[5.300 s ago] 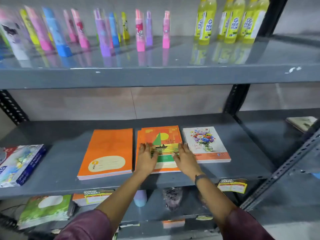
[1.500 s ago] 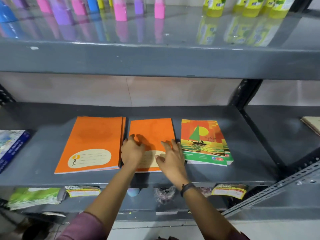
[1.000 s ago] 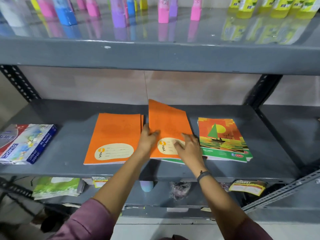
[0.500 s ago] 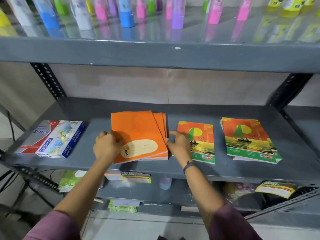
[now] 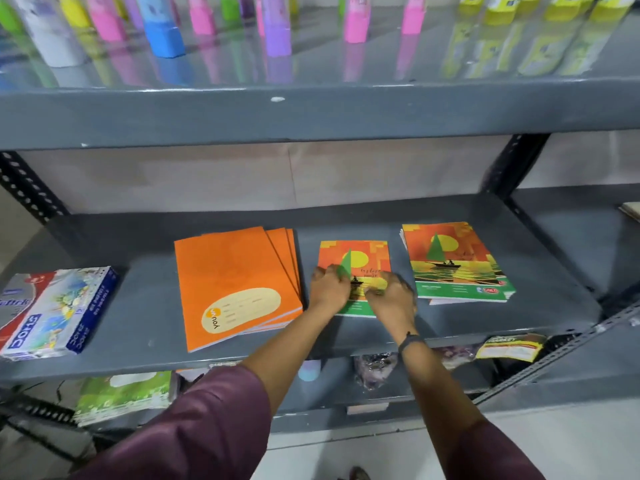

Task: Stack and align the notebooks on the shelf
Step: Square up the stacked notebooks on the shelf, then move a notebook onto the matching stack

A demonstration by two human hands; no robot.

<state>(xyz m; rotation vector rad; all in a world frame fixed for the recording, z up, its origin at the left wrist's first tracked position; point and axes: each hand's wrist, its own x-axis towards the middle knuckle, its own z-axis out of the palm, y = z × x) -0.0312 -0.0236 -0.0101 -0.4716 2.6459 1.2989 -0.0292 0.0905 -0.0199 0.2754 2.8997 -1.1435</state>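
The left hand (image 5: 329, 287) lies with its fingers spread flat on the left part of a single sailboat-cover notebook (image 5: 356, 258), pressing it down rather than closing around it. The right hand (image 5: 393, 299) rests on the same cover's lower right part, fingers bent over it; motion blur hides whether they pinch its edge or only press on it. A dark band (image 5: 410, 341) circles the right wrist, and both arms wear maroon sleeves (image 5: 207, 427).

This notebook lies flat on the grey middle shelf (image 5: 145, 306), close to its front edge and about midway along it. Just beside it to the left sits a stack of orange notebooks (image 5: 235, 278), fanned so that the lower covers show past the top one's right side. To the right, apart from the hands, lies a stack of sailboat-cover notebooks (image 5: 453, 261), its lower books slightly out of line. Near the shelf's left end rests a blue boxed pack (image 5: 55, 310).

On the upper shelf (image 5: 311, 116) stand coloured tubes (image 5: 162, 32) and yellow bottles (image 5: 502, 8). Below the front edge, green packets (image 5: 124, 393) and a yellow-labelled packet (image 5: 509, 346) show on the lower shelf.
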